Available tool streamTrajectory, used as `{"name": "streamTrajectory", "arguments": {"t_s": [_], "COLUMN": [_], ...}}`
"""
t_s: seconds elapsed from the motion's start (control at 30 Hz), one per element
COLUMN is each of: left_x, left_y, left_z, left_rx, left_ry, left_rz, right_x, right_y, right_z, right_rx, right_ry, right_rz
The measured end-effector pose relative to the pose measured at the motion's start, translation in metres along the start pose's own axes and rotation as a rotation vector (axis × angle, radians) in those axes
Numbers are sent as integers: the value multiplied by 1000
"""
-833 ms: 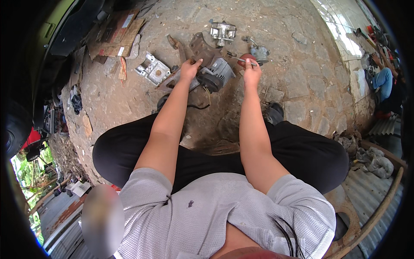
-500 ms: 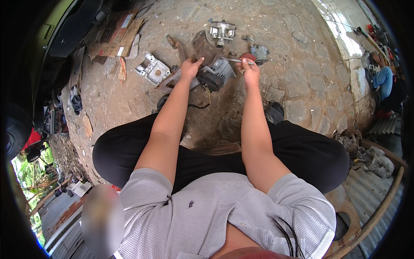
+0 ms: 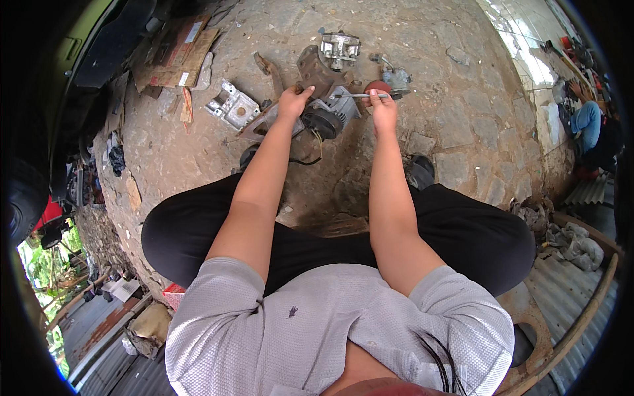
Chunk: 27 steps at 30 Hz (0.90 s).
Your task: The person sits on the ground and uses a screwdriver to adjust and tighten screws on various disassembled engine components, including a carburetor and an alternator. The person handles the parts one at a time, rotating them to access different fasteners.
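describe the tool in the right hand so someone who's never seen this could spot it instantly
Start at the stone ground in front of the seated person's legs, where grey engine parts lie clustered. The right hand grips a screwdriver: a thin bright metal shaft lying sideways, tip pointing toward the finned grey engine block steadied by the left hand. It is the only slim, shiny rod among bulky castings.

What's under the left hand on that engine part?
The left hand rests on a rusty brown bracket beside the finned grey engine part. Stone ground lies beneath. The contact spot under the palm is covered.
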<state>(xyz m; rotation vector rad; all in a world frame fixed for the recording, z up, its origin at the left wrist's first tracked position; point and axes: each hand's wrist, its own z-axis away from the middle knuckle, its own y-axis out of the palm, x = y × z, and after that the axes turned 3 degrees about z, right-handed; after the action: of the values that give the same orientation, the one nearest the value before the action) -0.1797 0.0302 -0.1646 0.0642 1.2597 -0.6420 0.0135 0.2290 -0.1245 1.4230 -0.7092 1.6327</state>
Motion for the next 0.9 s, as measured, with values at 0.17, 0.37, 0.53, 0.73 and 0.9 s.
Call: {"name": "streamTrajectory", "arguments": {"t_s": [0.17, 0.37, 0.53, 0.73, 0.9], "left_x": [0, -9, 8, 13, 5], "left_y": [-5, 8, -2, -1, -4], "left_z": [4, 3, -5, -6, 1], "left_rx": [-34, 18, -16, 22, 10], "left_ry": [-36, 3, 43, 12, 7], "left_rz": [-57, -4, -2, 36, -2], "right_x": [12, -13, 12, 5, 1], "right_y": [15, -9, 4, 12, 3], "right_z": [10, -14, 4, 4, 4], "right_rx": [-305, -81, -48, -261, -53], "right_ry": [-61, -60, 18, -110, 18], "right_rz": [227, 37, 6, 13, 7]}}
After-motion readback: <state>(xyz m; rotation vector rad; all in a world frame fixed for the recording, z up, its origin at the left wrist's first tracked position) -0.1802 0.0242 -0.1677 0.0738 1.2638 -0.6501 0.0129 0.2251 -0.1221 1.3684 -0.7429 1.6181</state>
